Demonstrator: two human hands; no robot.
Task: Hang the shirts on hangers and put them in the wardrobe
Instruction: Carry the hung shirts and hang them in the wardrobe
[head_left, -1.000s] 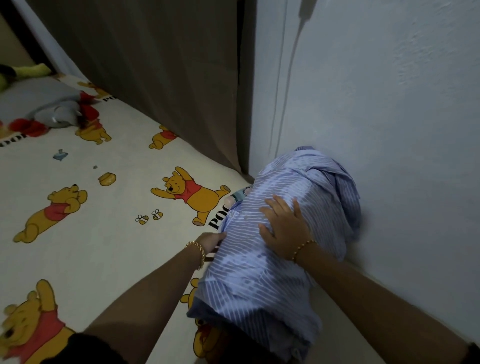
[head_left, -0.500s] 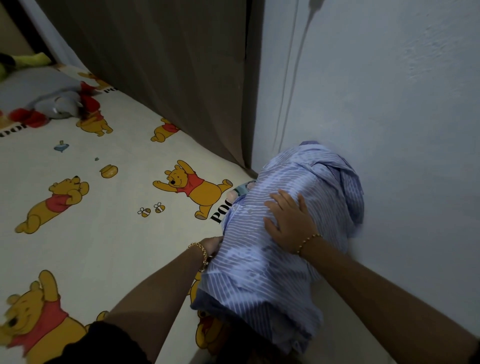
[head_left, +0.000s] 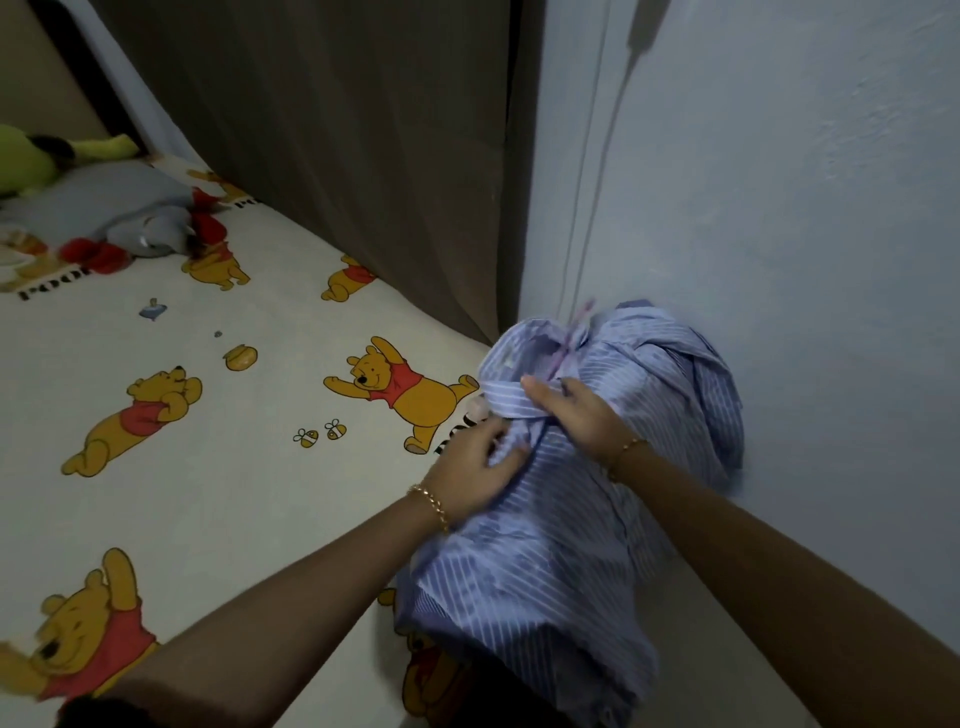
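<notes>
A blue-and-white striped shirt (head_left: 545, 561) lies bunched on the bed against the wall. Its collar (head_left: 511, 397) faces up and left. A thin pale lilac piece (head_left: 571, 338), apparently a hanger's hook, pokes out of the neck opening. My left hand (head_left: 475, 470) grips a fold of the shirt just below the collar, fingers curled into the cloth. My right hand (head_left: 569, 415) holds the shirt at the collar, thumb along the collar band. The rest of the hanger is hidden inside the shirt.
The bed sheet (head_left: 208, 457) is cream with yellow bear prints. A brown curtain (head_left: 337, 156) hangs behind the bed, and a pale blue wall (head_left: 779, 260) stands close on the right. Plush toys (head_left: 140, 228) and a green one (head_left: 31, 161) lie far left.
Both hands moved from the shirt's middle up to its collar. My left hand came from the shirt's edge onto the cloth, and the lilac piece now shows at the neck.
</notes>
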